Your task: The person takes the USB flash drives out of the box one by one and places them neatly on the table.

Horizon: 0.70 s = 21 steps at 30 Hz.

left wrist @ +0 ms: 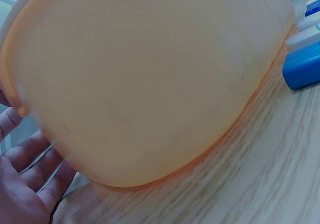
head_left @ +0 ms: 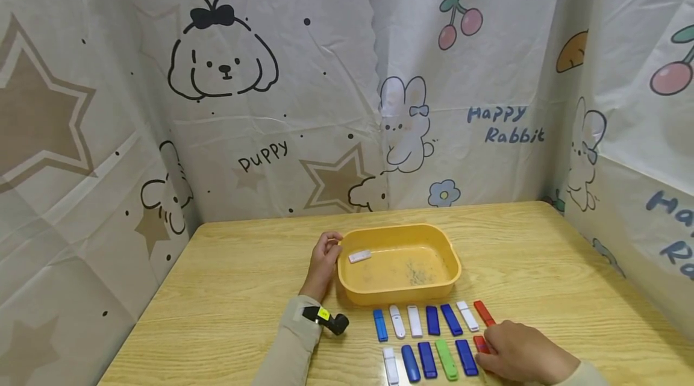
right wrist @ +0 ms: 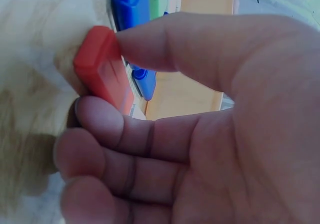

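My left hand [head_left: 323, 261] is at the left end of a yellow plastic tub [head_left: 401, 297], its fingers [left wrist: 31, 151] lying fairly straight against the outer wall near the rim. Between thumb and index finger, my right hand [head_left: 523, 351] pinches a red USB flash drive [right wrist: 102, 67] at the right end of the nearer row; its lower end touches or is just above the table, I cannot tell which. Another red USB flash drive [head_left: 484, 313] lies just beyond that hand. Inside the tub, at its left, lies a white USB flash drive [head_left: 360, 256].
Two rows of USB flash drives lie in front of the tub, among them a light blue one [head_left: 381, 325], a green one [head_left: 447, 360] and a dark blue one [head_left: 466, 357]. The wooden table [head_left: 228, 301] meets printed curtains [head_left: 303, 103] at the back and sides.
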Motion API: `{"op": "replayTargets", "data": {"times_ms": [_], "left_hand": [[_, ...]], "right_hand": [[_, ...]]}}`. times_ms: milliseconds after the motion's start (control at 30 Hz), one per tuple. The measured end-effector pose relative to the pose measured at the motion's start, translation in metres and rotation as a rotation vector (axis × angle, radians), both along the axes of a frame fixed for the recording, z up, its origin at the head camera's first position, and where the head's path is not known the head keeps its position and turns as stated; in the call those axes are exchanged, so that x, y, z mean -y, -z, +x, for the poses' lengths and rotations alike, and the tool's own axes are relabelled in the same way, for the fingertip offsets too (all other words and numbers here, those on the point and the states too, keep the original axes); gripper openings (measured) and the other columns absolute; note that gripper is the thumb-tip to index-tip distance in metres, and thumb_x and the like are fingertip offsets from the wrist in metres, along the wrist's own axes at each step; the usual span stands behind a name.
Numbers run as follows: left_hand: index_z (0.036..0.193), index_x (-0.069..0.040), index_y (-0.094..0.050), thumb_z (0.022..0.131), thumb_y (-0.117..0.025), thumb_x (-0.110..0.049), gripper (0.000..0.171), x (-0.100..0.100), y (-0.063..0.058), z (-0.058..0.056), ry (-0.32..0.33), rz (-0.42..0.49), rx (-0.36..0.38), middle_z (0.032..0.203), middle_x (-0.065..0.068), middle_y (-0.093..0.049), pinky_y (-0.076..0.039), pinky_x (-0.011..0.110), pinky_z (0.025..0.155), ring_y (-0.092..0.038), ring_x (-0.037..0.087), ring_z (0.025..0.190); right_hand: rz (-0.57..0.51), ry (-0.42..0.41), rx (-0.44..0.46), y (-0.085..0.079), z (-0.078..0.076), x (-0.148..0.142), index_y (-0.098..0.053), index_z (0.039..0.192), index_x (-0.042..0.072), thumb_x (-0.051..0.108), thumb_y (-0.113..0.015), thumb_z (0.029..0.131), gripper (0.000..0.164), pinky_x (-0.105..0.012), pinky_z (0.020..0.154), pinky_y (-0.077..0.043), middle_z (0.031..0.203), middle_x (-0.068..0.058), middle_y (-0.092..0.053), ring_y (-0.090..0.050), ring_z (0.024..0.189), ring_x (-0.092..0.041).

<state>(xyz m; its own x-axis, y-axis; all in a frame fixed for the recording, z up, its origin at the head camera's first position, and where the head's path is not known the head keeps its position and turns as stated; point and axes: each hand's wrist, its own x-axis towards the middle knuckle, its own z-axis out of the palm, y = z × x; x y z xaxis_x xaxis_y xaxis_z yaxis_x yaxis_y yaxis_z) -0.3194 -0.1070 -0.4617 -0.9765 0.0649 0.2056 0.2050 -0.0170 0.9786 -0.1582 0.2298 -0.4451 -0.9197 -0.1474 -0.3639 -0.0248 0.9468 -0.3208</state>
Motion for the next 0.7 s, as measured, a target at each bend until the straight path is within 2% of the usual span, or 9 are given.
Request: {"op": "replayTargets", "data": {"times_ms": [200, 500, 700], "left_hand": [[0.116, 0.008, -0.051, 0.088, -0.049, -0.002, 0.03, 0.0001, -0.0015, 0.0006, -0.004, -0.008, 0.003, 0.113, 0.031, -0.056, -0.044, 0.033, 0.084, -0.052, 0.039, 0.106], [0.117, 0.007, -0.051, 0.089, -0.049, -0.002, 0.03, 0.0009, -0.0029, 0.001, 0.006, -0.001, 0.02, 0.114, 0.028, -0.057, -0.044, 0.04, 0.088, -0.053, 0.038, 0.107], [0.117, 0.008, -0.051, 0.088, -0.05, -0.002, 0.03, 0.0003, -0.0026, 0.0008, -0.005, -0.009, 0.02, 0.113, 0.029, -0.056, -0.044, 0.039, 0.087, -0.052, 0.039, 0.107]], "right_hand": [[0.006, 0.005, 0.008, -0.0008, 0.0, 0.001, -0.057, 0.071, 0.013, 0.04, -0.068, 0.085, 0.032, -0.025, 0.051, -0.029, 0.061, -0.002, -0.052, -0.047, 0.053, -0.015], [-0.014, 0.022, 0.01, -0.0017, 0.0011, 0.0012, -0.057, 0.071, 0.014, 0.038, -0.067, 0.086, 0.03, -0.026, 0.052, -0.03, 0.061, -0.001, -0.052, -0.047, 0.053, -0.016], [-0.013, 0.026, -0.009, -0.0091, 0.002, -0.0021, -0.054, 0.071, 0.014, 0.038, -0.066, 0.087, 0.032, -0.026, 0.051, -0.029, 0.06, -0.001, -0.051, -0.046, 0.053, -0.015]]}}
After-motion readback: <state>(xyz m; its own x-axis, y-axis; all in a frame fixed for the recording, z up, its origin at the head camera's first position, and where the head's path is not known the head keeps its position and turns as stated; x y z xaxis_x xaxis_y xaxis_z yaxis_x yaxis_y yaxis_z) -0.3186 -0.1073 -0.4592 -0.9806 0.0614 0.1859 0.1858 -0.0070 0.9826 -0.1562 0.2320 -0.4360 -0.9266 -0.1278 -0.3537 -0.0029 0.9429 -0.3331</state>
